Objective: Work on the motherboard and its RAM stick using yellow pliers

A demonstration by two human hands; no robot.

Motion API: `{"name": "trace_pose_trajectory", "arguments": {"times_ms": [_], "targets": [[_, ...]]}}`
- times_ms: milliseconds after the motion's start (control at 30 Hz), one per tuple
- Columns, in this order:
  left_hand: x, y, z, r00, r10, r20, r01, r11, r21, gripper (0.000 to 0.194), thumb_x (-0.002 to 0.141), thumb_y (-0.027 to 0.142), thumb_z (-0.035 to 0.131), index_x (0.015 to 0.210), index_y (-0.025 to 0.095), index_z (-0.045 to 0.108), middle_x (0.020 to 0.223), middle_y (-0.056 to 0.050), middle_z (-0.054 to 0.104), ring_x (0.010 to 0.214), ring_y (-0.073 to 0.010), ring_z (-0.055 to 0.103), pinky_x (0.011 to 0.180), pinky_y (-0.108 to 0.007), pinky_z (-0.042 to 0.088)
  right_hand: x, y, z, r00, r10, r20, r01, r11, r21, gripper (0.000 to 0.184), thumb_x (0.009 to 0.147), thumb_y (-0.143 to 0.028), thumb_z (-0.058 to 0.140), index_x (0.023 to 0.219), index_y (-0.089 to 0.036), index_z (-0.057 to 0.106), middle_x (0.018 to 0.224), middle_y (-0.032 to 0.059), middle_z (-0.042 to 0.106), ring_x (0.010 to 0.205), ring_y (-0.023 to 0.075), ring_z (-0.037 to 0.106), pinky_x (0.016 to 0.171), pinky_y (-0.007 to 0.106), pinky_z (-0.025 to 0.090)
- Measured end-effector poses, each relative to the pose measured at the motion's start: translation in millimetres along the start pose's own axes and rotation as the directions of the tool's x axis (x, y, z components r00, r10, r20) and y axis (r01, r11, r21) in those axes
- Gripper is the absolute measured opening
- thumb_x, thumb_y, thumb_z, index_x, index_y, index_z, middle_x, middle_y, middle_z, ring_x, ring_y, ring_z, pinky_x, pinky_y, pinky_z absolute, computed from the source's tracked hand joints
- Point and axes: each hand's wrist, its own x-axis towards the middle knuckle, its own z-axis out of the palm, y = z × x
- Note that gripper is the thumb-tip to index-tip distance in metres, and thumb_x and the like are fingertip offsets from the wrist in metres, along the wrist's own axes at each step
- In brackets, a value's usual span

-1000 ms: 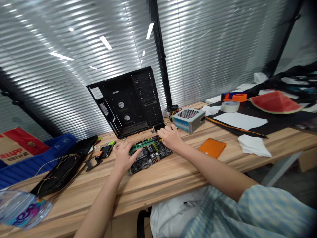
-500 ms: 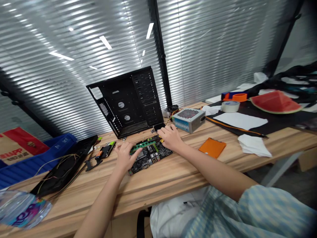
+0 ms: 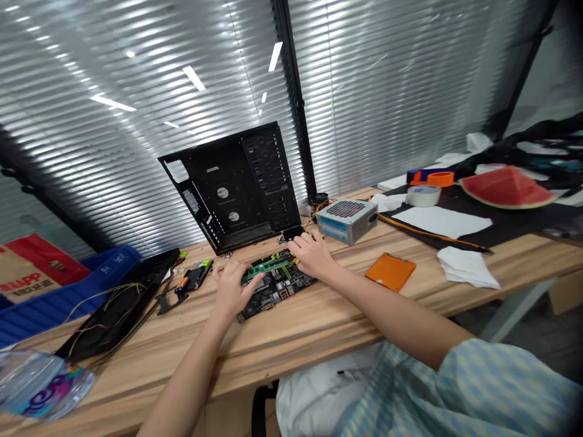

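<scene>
A black motherboard (image 3: 279,294) lies flat on the wooden table in front of me. Along its far side runs a green RAM stick (image 3: 269,265). My left hand (image 3: 233,286) rests over the board's left end, thumb and fingers spread, with the thumb near the left end of the RAM stick. At the board's far right corner, the fingers of my right hand (image 3: 313,255) are curled together. A small yellow part (image 3: 296,261) shows under them, but what they grip is mostly hidden.
Behind the board stands an open black computer case (image 3: 228,188). A power supply (image 3: 348,220) and an orange drive-like plate (image 3: 390,271) sit to the right. Leftward are a black front panel (image 3: 113,315) with wires, a blue bin (image 3: 109,261) and a plastic bottle (image 3: 45,385).
My left hand has shifted slightly to the right over the board's left end. My right hand has moved a touch left and stays curled at the far right corner.
</scene>
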Motion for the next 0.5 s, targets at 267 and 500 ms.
{"name": "trace_pose_trajectory", "arguments": {"times_ms": [267, 500], "targets": [[0.7, 1.4, -0.7, 0.999, -0.035, 0.032, 0.036, 0.999, -0.004, 0.031, 0.089, 0.051, 0.054, 0.09, 0.021, 0.061, 0.092, -0.004, 0.069, 0.094, -0.0224, 0.061, 0.093, -0.043, 0.025, -0.1, 0.2, -0.3, 1.0, 0.0, 0.004, 0.0, 1.0, 0.004, 0.025, 0.074, -0.008, 0.054, 0.097, -0.017, 0.059, 0.09, 0.0085, 0.062, 0.088, 0.0233, 0.044, 0.078, 0.038, 0.022], [1.0, 0.3, -4.2, 0.993, -0.091, 0.076, 0.093, 0.995, -0.029, 0.028, 0.089, 0.049, 0.054, 0.093, 0.023, 0.061, 0.097, -0.005, 0.069, 0.101, -0.0247, 0.059, 0.096, -0.045, 0.025, -0.4, 1.6, -1.7, 1.0, 0.019, -0.009, -0.019, 1.0, 0.017, 0.029, 0.074, -0.007, 0.055, 0.1, -0.017, 0.06, 0.09, 0.0082, 0.064, 0.088, 0.0235, 0.045, 0.08, 0.038, 0.022]]}}
